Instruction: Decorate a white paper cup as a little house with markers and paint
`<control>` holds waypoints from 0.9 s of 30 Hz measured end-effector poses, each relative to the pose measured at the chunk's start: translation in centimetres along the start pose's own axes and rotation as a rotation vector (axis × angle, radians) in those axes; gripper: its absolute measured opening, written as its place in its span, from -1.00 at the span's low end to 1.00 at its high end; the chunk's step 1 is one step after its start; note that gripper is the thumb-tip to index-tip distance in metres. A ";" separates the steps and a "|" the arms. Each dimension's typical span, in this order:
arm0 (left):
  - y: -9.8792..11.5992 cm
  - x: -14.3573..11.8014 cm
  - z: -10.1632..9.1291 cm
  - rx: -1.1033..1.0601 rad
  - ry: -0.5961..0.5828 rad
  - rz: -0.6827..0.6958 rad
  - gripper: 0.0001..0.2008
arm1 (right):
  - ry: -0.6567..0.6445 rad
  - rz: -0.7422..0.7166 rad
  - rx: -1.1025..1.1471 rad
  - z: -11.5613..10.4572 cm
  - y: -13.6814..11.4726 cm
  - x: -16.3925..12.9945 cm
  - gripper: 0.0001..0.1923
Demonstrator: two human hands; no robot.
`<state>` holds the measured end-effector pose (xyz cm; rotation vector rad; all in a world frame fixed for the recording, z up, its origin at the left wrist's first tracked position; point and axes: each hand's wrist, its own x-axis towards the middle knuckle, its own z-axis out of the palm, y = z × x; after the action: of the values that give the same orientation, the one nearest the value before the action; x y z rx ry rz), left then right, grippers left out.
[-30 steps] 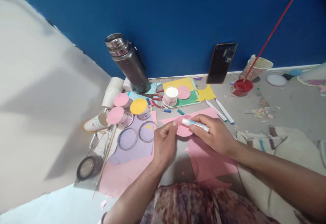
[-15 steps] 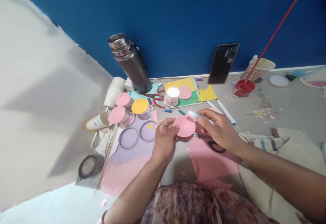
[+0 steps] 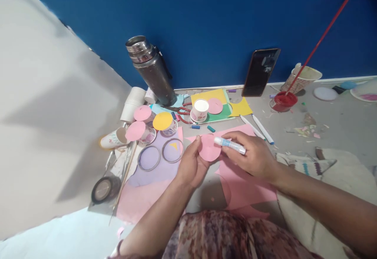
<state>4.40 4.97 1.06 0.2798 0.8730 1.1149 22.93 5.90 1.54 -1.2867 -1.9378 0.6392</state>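
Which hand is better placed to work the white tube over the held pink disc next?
Likely the right hand: it grips the white tube, one end at the pink disc, while the left hand holds that disc.

Left of the grip of the left hand on a paper disc, two rings lie on a sheet before three cups; behind the grip a lone cup stands beside scissors, and rightward two markers lie before a phone.

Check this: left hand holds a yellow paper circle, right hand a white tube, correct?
Not quite: the paper circle in the left hand is pink, not yellow, as the head view shows. The right hand does hold the white tube.
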 end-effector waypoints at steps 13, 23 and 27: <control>-1.2 -0.2 0.1 0.103 -0.080 0.051 -0.51 | -0.046 -0.258 -0.413 1.0 1.1 -0.4 -0.69; -1.1 -0.5 0.3 0.115 -0.072 0.080 -0.50 | -0.021 -0.360 -0.454 1.2 1.5 -0.5 -0.72; -1.4 -0.8 0.1 0.204 -0.036 0.068 -0.46 | 0.010 -0.352 -0.455 1.0 1.3 -0.5 -0.72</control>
<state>5.27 3.64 0.70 0.5004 0.9522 1.0817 23.00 5.97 -0.18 -1.1521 -2.3092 0.0123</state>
